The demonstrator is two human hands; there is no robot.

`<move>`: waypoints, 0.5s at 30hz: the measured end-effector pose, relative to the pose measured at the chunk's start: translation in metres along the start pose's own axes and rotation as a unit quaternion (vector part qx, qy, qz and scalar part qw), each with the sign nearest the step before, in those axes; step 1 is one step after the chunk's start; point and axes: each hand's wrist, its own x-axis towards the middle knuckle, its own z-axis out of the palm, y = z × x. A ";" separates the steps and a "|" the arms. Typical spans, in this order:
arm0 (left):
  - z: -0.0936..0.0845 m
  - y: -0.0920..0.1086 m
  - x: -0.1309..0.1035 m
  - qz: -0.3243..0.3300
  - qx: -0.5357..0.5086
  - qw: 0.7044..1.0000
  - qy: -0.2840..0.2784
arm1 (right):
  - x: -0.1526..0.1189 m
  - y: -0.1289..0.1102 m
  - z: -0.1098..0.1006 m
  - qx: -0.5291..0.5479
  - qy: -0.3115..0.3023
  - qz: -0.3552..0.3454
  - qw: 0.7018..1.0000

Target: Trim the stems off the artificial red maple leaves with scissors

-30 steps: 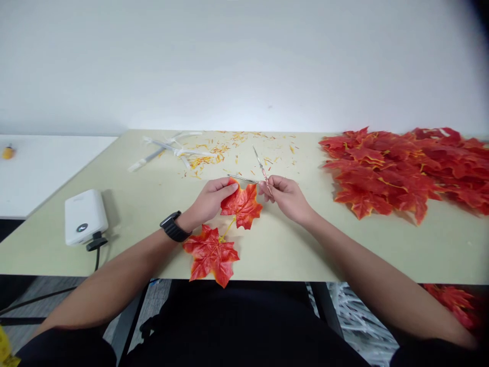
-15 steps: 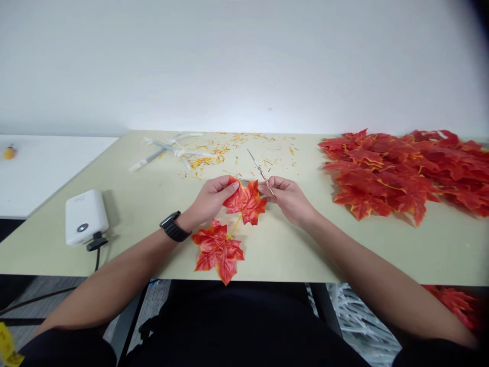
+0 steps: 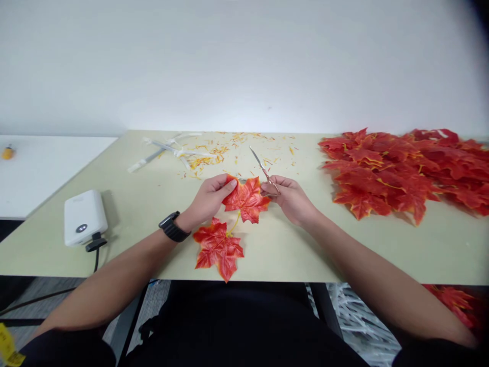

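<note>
My left hand [image 3: 214,196] pinches the upper left edge of a red artificial maple leaf [image 3: 248,200]. A thin yellow stem joins it to a second red maple leaf [image 3: 219,248], which hangs lower and close to the table's front edge. My right hand [image 3: 291,198] holds a pair of small scissors [image 3: 263,168] by the handles at the leaf's right side. One blade points up and away; the other is mostly hidden behind the leaf, with a bit of metal showing above its top edge.
Yellow and orange trimmings [image 3: 208,160] lie scattered at the back of the table [image 3: 145,196], beside clear plastic strips [image 3: 160,151]. A big pile of red maple leaves [image 3: 385,176] covers the right side. At the left stands a white power bank [image 3: 84,218] with a black cable.
The scissors and my right hand have shifted slightly right, and the scissors have turned a little. The upper leaf has tilted slightly; my left hand keeps its pinch.
</note>
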 end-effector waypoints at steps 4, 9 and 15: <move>0.000 0.001 -0.001 -0.001 0.003 1.000 0.002 | 0.001 0.002 -0.001 0.000 -0.001 0.000 1.000; 0.001 0.003 -0.002 -0.004 0.013 1.000 0.004 | 0.001 0.006 -0.002 -0.012 -0.023 -0.024 0.999; 0.001 0.003 -0.003 -0.005 0.002 1.000 -0.013 | 0.001 0.004 -0.002 -0.009 -0.021 -0.023 0.999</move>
